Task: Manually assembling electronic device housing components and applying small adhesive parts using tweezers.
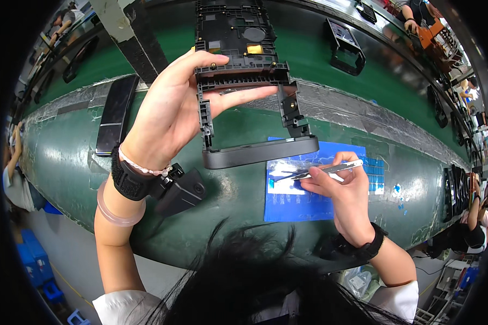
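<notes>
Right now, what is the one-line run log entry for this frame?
left hand: holds black plastic frame | right hand: holds tweezers over blue sheet | surface: green bench

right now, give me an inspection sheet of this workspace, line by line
surface: green bench top, worn, with a silvery taped strip along its far side.
job's things: black plastic frame held up off the bench; metal tweezers with tips over the blue mat, which carries a clear film and rows of small blue pieces.
clutter: flat black panel on the left; another black frame farther back.
grippers: left hand grips the frame's left edge; right hand pinches the tweezers.
cables: nothing seen.
surroundings: other people at work along the bench's ends; blue crates on the floor at left.
</notes>
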A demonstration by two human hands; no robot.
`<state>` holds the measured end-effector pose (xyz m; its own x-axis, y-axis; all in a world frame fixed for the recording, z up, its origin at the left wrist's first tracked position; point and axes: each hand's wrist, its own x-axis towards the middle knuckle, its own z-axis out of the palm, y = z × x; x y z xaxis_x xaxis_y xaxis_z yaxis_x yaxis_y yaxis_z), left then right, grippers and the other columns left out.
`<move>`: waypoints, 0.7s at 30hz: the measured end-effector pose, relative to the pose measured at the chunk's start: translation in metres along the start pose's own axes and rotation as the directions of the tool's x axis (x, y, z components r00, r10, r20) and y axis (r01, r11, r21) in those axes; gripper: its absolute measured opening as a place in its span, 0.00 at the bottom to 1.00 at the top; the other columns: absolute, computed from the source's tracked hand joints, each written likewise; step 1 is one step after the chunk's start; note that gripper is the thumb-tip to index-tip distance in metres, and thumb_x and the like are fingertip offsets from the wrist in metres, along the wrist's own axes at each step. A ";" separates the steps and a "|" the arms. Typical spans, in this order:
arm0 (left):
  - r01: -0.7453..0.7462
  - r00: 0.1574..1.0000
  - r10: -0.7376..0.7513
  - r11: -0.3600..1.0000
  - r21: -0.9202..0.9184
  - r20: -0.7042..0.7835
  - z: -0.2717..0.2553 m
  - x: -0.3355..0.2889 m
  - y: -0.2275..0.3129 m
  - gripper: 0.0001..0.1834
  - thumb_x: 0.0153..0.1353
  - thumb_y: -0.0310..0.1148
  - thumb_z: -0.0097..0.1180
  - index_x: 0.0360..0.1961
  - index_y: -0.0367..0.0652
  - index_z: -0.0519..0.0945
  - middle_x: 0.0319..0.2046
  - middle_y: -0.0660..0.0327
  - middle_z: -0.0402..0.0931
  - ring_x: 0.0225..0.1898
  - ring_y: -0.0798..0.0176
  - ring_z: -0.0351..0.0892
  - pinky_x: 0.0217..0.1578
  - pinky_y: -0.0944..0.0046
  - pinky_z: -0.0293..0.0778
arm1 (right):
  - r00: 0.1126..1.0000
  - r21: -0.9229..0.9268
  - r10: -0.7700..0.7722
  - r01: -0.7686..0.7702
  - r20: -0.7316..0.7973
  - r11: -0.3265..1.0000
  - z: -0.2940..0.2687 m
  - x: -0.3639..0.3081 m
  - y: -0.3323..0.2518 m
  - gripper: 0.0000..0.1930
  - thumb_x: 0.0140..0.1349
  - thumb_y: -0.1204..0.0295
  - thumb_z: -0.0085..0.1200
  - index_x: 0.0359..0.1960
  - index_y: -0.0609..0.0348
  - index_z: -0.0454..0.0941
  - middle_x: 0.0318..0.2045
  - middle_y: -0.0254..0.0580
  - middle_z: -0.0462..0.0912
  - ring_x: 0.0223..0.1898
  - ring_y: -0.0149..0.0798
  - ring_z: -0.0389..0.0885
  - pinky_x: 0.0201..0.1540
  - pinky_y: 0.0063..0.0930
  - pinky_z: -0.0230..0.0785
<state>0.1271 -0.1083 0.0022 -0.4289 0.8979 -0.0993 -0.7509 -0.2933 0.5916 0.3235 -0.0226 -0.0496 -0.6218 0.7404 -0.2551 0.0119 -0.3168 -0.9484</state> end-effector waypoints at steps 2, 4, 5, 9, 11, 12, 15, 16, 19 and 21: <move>0.008 1.000 -0.008 1.000 -0.010 -0.003 0.001 0.000 0.000 0.09 0.46 0.22 0.35 0.29 0.27 0.63 0.35 0.44 0.63 0.40 0.47 0.62 0.42 0.47 0.60 | 1.000 0.018 0.017 -0.017 -0.006 1.000 -0.002 0.001 0.001 0.13 0.42 0.85 0.46 0.25 0.61 0.55 0.21 0.48 0.71 0.22 0.39 0.74 0.27 0.22 0.70; 0.022 1.000 -0.022 1.000 -0.021 -0.007 0.001 0.002 -0.002 0.09 0.46 0.22 0.36 0.29 0.28 0.63 0.34 0.45 0.63 0.40 0.47 0.62 0.42 0.47 0.60 | 0.999 0.037 0.037 -0.036 -0.016 0.999 -0.005 0.003 0.000 0.13 0.42 0.85 0.46 0.26 0.61 0.55 0.21 0.48 0.71 0.22 0.39 0.74 0.27 0.23 0.70; 0.003 1.000 -0.002 1.000 0.025 -0.014 0.001 0.004 -0.003 0.08 0.46 0.22 0.36 0.29 0.28 0.64 0.34 0.46 0.64 0.40 0.49 0.63 0.42 0.49 0.61 | 0.999 0.042 0.039 -0.038 -0.013 0.998 -0.007 0.003 -0.002 0.12 0.42 0.85 0.46 0.26 0.61 0.56 0.20 0.48 0.71 0.22 0.39 0.74 0.27 0.23 0.70; -0.090 0.996 0.093 0.978 0.190 -0.009 -0.005 0.003 -0.004 0.08 0.47 0.22 0.37 0.30 0.30 0.65 0.34 0.50 0.65 0.38 0.55 0.65 0.42 0.53 0.62 | 1.000 0.074 -0.001 0.002 -0.017 0.997 -0.011 -0.006 -0.030 0.12 0.42 0.85 0.46 0.27 0.61 0.56 0.19 0.48 0.72 0.21 0.40 0.74 0.25 0.26 0.70; -0.062 0.998 0.068 0.965 0.257 -0.015 -0.010 -0.001 -0.007 0.11 0.46 0.23 0.37 0.33 0.33 0.65 0.35 0.54 0.66 0.37 0.60 0.66 0.41 0.60 0.63 | 0.991 0.085 -0.125 0.129 -0.054 0.988 -0.017 -0.013 -0.046 0.13 0.42 0.85 0.45 0.28 0.62 0.56 0.18 0.48 0.72 0.18 0.39 0.74 0.22 0.25 0.70; -0.027 1.000 0.021 0.954 0.298 0.022 -0.002 -0.003 -0.012 0.12 0.45 0.22 0.36 0.34 0.33 0.64 0.35 0.54 0.66 0.37 0.61 0.66 0.40 0.62 0.63 | 0.964 0.063 -0.239 0.248 -0.118 0.967 -0.019 -0.022 -0.056 0.13 0.41 0.84 0.45 0.28 0.62 0.56 0.17 0.46 0.71 0.16 0.38 0.73 0.20 0.24 0.69; 0.106 0.970 -0.173 0.933 0.344 0.170 0.024 -0.014 -0.035 0.19 0.42 0.17 0.35 0.40 0.34 0.59 0.37 0.58 0.65 0.39 0.66 0.65 0.40 0.67 0.61 | 0.872 -0.006 -0.421 0.433 -0.249 0.901 -0.025 -0.033 -0.078 0.15 0.38 0.81 0.47 0.28 0.63 0.55 0.16 0.46 0.71 0.13 0.36 0.72 0.18 0.20 0.68; 0.060 0.962 -0.154 0.926 0.374 0.227 0.027 -0.022 -0.043 0.23 0.40 0.17 0.36 0.43 0.33 0.55 0.40 0.56 0.62 0.42 0.64 0.62 0.42 0.65 0.59 | 0.877 0.013 -0.412 0.428 -0.247 0.904 -0.023 -0.033 -0.080 0.15 0.38 0.81 0.47 0.28 0.63 0.55 0.16 0.46 0.71 0.13 0.36 0.72 0.18 0.20 0.68; 0.021 0.924 -0.173 0.913 0.408 0.340 0.039 -0.040 -0.059 0.32 0.38 0.14 0.36 0.49 0.34 0.46 0.46 0.54 0.55 0.48 0.61 0.55 0.47 0.64 0.50 | 0.867 -0.018 -0.462 0.467 -0.186 0.884 -0.017 -0.032 -0.079 0.16 0.37 0.80 0.49 0.27 0.62 0.54 0.15 0.47 0.71 0.12 0.36 0.71 0.17 0.20 0.67; -0.032 0.886 -0.168 0.909 0.416 0.433 0.035 -0.047 -0.069 0.36 0.38 0.12 0.34 0.51 0.38 0.38 0.50 0.55 0.46 0.52 0.62 0.47 0.48 0.64 0.46 | 0.907 -0.113 -0.409 0.398 -0.099 0.910 -0.012 -0.032 -0.075 0.13 0.42 0.79 0.45 0.29 0.62 0.55 0.17 0.38 0.64 0.16 0.25 0.68 0.14 0.10 0.62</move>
<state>0.2168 -0.1192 -0.0062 -0.0364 0.9865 0.1594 -0.4596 -0.1582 0.8739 0.3519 -0.0151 0.0269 -0.4919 0.8597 0.1375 -0.1476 0.0733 -0.9863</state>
